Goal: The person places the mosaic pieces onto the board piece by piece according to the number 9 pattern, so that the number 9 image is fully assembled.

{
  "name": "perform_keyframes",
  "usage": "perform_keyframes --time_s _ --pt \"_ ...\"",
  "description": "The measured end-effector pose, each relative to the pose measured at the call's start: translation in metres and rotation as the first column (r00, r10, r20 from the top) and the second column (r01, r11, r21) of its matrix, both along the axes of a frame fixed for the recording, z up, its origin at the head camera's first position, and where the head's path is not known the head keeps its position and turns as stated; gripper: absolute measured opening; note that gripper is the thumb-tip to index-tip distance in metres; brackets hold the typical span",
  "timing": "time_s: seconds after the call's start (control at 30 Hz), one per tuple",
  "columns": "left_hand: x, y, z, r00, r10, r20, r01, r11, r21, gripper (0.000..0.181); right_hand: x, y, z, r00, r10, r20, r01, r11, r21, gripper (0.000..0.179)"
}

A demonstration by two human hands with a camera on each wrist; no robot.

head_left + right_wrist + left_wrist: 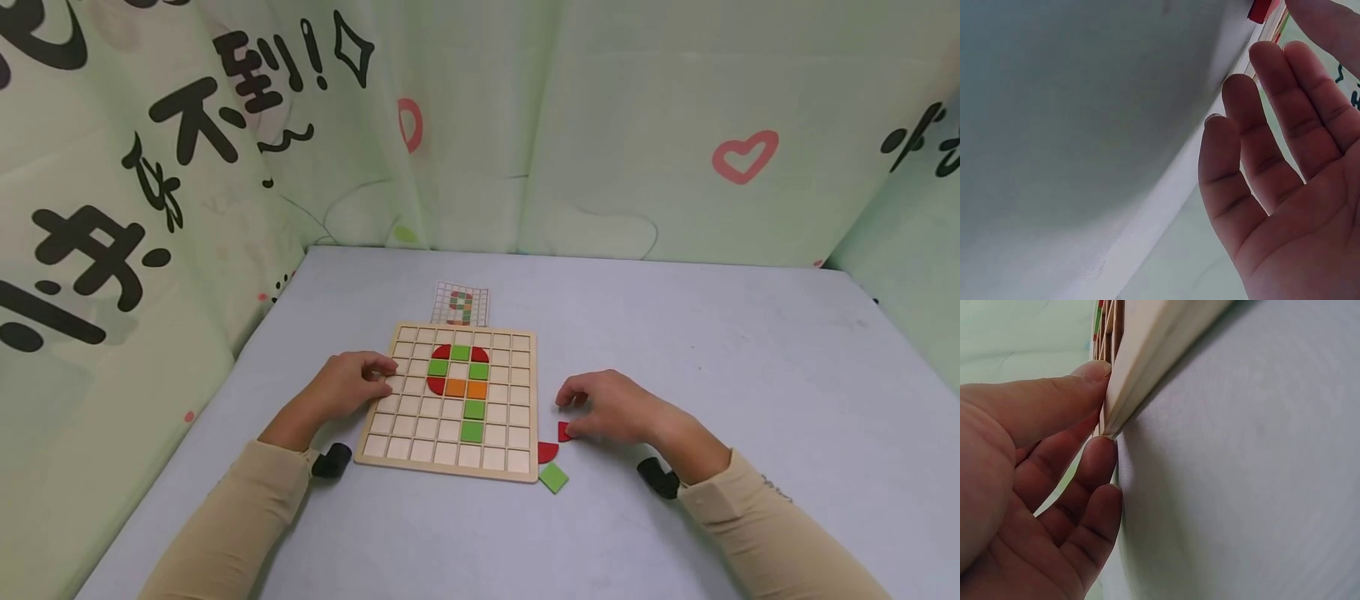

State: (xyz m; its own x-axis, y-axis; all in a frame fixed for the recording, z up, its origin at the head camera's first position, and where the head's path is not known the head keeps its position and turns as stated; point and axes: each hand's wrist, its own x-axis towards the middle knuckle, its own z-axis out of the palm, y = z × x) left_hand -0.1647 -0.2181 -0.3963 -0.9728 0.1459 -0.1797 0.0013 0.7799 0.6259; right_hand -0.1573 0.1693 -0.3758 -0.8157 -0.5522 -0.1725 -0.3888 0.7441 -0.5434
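My left hand (337, 389) holds the left edge of a wooden grid board (446, 472). In the left wrist view its thumb lies on the board's rim (1141, 362), with fingertips close along the edge. Red quarter-round, green and orange square tiles form a figure in the board's upper middle. To the right of the board, my right hand (615, 407) hovers low over the table, thumb tip at a small red tile (564, 432). Its other fingers are loosely bent and apart from the tile in the right wrist view.
A red quarter-round tile (548, 452) and a green square tile (553, 477) lie by the board's lower right corner. Behind the board is a printed pattern card (482, 304). Pale green curtains (630, 125) hang around the white table (712, 350).
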Motion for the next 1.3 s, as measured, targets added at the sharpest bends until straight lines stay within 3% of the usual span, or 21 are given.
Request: perform_keyframes --time_s 0.3,0.57,1.3 --pt "0.0004 0.0 0.0011 1.0 -0.002 -0.004 0.002 1.0 -0.003 0.033 0.0013 -0.0029 0.0011 1.0 0.006 0.014 -0.007 0.999 0.043 0.023" --pt "-0.0001 -0.0001 0.0 1.0 -0.002 -0.002 0.002 1.0 -0.008 0.033 0.0001 -0.0044 0.0001 1.0 0.007 -0.021 -0.006 0.999 0.041 0.018" --pt "-0.0012 -0.0015 -0.0006 1.0 -0.006 -0.003 0.006 1.0 -0.003 0.033 -0.0015 -0.0066 -0.0017 1.0 0.025 -0.014 -0.025 0.999 0.038 0.016"
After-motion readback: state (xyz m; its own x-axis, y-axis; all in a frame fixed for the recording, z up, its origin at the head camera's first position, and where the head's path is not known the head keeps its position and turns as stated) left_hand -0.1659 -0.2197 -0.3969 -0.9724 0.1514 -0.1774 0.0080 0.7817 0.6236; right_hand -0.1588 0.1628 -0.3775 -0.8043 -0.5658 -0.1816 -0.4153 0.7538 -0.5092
